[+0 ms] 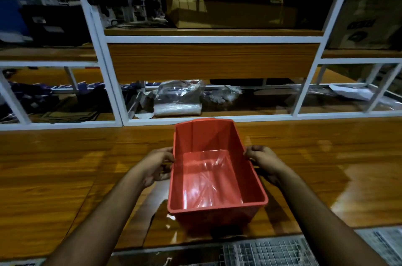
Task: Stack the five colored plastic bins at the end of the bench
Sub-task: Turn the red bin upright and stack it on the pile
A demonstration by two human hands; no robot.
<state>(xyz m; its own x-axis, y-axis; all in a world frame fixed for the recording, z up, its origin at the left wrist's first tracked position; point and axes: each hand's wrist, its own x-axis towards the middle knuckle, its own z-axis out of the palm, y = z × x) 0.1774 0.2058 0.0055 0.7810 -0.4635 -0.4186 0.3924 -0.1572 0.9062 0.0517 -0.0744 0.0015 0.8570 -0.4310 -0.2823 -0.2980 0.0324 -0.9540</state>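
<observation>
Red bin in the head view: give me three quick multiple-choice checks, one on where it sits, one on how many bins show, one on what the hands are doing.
1. Where is the red bin?
A. on the wooden bench
B. up in the white shelving
C. on the floor

2. How many coloured bins show?
A. five
B. three
C. one

3. How is the bin held?
A. by neither hand
B. left hand and right hand grip its long sides
C. by one hand only

Answers: 1 A, wood grain surrounds it, shelving behind; 2 C, only the red one appears; 3 B, fingers curl at both side rims.
</observation>
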